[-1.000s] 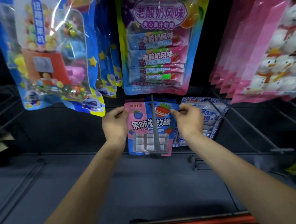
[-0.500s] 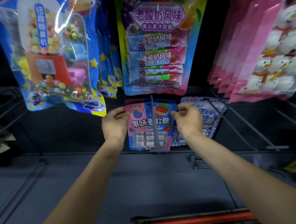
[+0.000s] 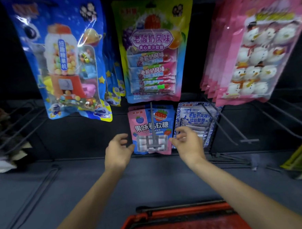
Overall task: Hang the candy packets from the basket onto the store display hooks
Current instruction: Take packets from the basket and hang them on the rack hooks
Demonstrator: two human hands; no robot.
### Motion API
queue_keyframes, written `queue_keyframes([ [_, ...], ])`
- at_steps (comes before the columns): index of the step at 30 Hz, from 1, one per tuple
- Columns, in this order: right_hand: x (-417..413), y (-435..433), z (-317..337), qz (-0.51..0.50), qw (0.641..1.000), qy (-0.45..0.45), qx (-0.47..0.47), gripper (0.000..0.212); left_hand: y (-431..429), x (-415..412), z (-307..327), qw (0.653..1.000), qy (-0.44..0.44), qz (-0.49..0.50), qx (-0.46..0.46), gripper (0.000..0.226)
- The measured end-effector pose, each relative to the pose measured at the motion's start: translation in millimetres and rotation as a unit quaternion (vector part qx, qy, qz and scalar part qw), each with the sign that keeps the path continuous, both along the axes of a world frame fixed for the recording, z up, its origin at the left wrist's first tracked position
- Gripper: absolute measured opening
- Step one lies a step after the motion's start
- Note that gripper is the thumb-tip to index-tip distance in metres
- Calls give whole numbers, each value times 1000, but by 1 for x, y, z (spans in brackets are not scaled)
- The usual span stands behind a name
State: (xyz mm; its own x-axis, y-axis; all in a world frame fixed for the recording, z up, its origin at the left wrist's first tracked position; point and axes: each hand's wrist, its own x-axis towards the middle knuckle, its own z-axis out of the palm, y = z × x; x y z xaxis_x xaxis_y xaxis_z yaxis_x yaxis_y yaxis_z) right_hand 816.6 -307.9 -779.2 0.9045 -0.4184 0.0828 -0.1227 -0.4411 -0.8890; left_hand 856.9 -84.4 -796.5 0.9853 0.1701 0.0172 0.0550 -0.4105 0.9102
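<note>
A pink and blue candy packet [image 3: 152, 128] with fruit pictures hangs on a grey display hook [image 3: 153, 130], whose rod runs down its front to a crossbar. My left hand [image 3: 118, 151] hovers just left of the packet's lower edge, fingers loosely spread, holding nothing. My right hand [image 3: 188, 143] is at the packet's lower right, fingers relaxed and empty. The red basket [image 3: 173, 221] shows at the bottom edge; what lies inside is too blurred to tell.
A white and blue packet [image 3: 197, 120] hangs right of the pink one. Above hang blue gumball bags [image 3: 62, 63], a green and pink bag [image 3: 153, 51] and pink snowman bags [image 3: 253, 50]. Bare hooks [image 3: 248, 139] jut out at right, wire racks [image 3: 13, 127] at left.
Both hands have let go of the pink and blue packet's top corners and dropped back toward me. The packet now hangs alone on the hook. The view has tilted down, showing more basket.
</note>
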Motion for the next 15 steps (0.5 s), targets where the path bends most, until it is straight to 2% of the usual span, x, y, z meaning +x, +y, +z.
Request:
queue_keyframes([
  [6, -67, 3, 12, 110, 987, 13, -117, 51, 5, -74, 13, 984, -24, -88, 151, 49],
  [10, -115, 9, 29, 178, 969, 24, -167, 68, 13, -129, 27, 957, -39, -149, 245, 64],
  [15, -173, 20, 34, 250, 944, 24, -214, 75, 35, -194, 29, 916, -75, -180, 351, 71],
])
